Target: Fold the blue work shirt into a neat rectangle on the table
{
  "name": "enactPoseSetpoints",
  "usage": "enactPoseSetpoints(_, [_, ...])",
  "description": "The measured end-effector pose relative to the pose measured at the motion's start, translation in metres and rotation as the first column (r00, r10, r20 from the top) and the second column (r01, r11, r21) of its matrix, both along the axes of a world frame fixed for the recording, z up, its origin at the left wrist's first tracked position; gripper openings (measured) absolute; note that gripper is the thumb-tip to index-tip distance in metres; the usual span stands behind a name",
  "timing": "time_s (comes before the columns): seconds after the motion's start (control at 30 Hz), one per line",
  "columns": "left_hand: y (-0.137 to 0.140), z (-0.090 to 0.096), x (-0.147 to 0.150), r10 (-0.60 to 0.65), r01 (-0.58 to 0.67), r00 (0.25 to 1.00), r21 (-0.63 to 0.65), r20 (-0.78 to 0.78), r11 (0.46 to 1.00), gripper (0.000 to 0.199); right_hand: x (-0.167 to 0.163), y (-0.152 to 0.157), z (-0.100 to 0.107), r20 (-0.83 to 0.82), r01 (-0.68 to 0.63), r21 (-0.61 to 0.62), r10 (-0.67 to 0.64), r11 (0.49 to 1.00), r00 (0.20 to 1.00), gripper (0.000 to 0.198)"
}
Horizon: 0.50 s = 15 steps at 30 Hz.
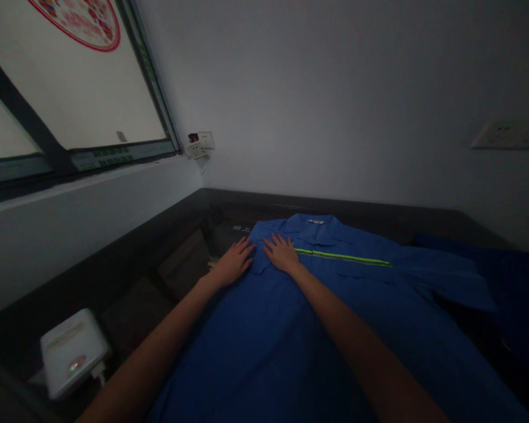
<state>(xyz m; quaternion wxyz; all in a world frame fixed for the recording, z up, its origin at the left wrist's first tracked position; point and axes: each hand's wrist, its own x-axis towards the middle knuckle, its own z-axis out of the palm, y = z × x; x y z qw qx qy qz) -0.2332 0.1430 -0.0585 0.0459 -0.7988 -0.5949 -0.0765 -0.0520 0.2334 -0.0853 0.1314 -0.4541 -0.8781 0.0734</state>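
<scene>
A blue work shirt [300, 311] lies spread out, front up, on a dark glossy surface, its collar toward the wall. A bright yellow-green stripe [352, 258] crosses its chest. My left hand [234, 261] rests at the shirt's left edge near the shoulder, fingers stretched out. Flat on the chest, at the left end of the stripe, lies my right hand [282, 252] with its fingers spread. Neither hand grips the cloth. The sleeve on the right reaches out sideways, while the left sleeve cannot be seen.
Darker blue cloth [511, 294] lies at the right. A white box-shaped device [74, 352] with a plugged-in cable sits at the lower left. Wall sockets [198, 145] are in the corner beside a window [83, 76]; another socket plate [509, 134] is on the right wall.
</scene>
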Motion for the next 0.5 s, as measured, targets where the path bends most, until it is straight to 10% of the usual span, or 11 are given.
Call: enactPoseSetpoints(0.5, [-0.004, -0.025, -0.014, 0.037, -0.038, 0.999, -0.072, -0.018, 0.997, 0.058, 0.0, 0.003, -0.004, -0.045, -0.005, 0.016, 0.005, 1.0, 0.999, 0.054])
